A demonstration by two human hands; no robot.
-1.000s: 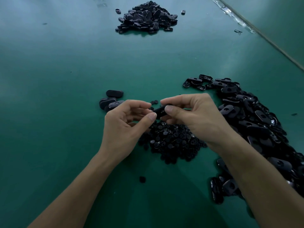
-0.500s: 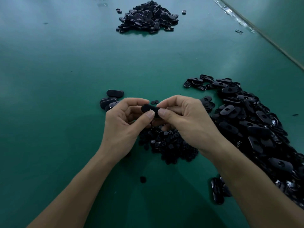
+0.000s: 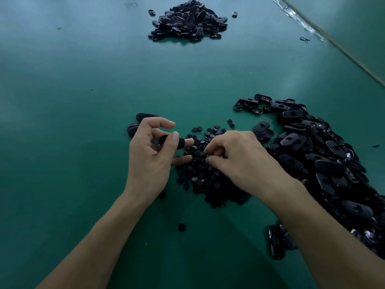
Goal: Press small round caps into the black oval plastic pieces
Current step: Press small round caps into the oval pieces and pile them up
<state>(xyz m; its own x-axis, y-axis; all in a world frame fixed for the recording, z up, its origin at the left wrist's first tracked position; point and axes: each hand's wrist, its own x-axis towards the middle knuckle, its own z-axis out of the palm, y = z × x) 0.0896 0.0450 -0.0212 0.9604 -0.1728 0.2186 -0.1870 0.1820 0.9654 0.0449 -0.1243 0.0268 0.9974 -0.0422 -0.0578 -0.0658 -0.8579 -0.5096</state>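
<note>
On the green surface (image 3: 83, 97) lay a pile of round caps (image 3: 208, 184), small and black, directly in front of the person. To the right of it a large heap of oval pieces (image 3: 325, 163) stretched along the surface, many of them with a round hole. A second heap (image 3: 187, 19) of dark pieces lay far away at the top.

The left hand (image 3: 150, 159) was half open. Its thumb and middle fingers pinched one oval piece (image 3: 162, 140), and the index finger was lifted and free. This piece was held a little above the surface, at the left edge of the cap pile. Just behind this hand lay three loose ovals (image 3: 143, 117).

The right hand (image 3: 243, 161) was lowered onto the cap pile with curled fingers, the thumb and fingertips pressed together among the caps. Whether a cap was between them, I cannot tell. The two hands were near but apart.
</note>
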